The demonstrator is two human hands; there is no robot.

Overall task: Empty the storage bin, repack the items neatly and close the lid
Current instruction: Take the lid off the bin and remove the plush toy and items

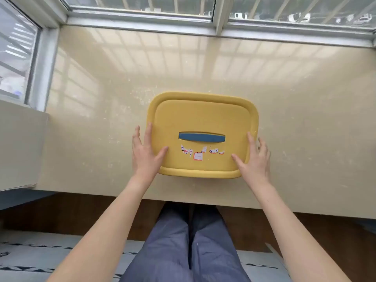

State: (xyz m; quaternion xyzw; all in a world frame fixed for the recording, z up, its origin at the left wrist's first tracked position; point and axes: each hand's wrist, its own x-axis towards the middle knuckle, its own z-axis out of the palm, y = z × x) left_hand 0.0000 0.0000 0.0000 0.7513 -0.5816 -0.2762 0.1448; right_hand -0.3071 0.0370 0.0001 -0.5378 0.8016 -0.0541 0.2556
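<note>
Looked straight down on a yellow storage bin, closed, its lid seated flat and hiding the body beneath. Found it on a glossy beige window ledge, close to the ledge's near edge and well apart from the window frame at the back. Noted a dark blue handle lying flat across the middle of the lid and, just nearer than that, a row of torn sticker scraps, white with red and blue marks.

Saw the left hand laid against the lid's left edge, with straight, spread fingers, the index finger along the rim, the thumb resting on the top surface and the outer fingers off beside the bin. Saw the right hand placed likewise at the right edge, thumb on top, fingers straight along the rim. Clamped on nothing with either hand; only touched the lid with uncurled fingers. Could not tell how hard either pressed.

Below the ledge, made out blue-grey trousers, a dark wooden floor and a pale patterned rug.
</note>
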